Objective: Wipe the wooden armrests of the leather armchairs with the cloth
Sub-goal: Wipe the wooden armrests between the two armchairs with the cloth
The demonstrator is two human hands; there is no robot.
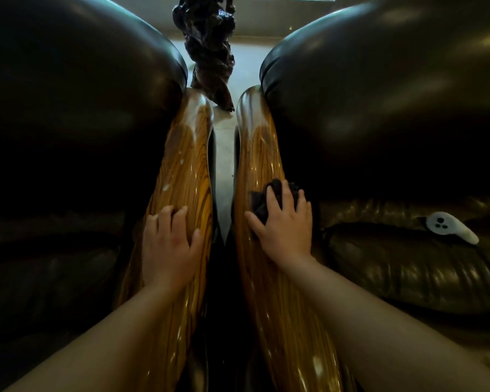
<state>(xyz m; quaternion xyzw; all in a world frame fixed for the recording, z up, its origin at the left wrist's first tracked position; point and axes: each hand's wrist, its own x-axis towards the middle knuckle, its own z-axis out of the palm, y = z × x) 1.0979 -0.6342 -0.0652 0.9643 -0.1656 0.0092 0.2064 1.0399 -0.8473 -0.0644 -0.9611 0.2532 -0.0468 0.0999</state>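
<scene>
Two glossy wooden armrests with striped grain run side by side away from me, with a narrow gap between them. My left hand [169,244] lies flat on the left armrest [187,154], fingers spread and holding nothing. My right hand [283,224] presses a dark cloth [262,203] onto the right armrest [259,154]; the cloth bunches out under and beyond my fingers. A few pale spots show on the left armrest further up. Dark leather armchairs flank both armrests: the left armchair [68,108] and the right armchair [393,94].
A white controller-like device [447,226] lies on the right armchair's seat cushion. A dark gnarled wooden carving [210,46] stands on the pale floor beyond the armrest ends.
</scene>
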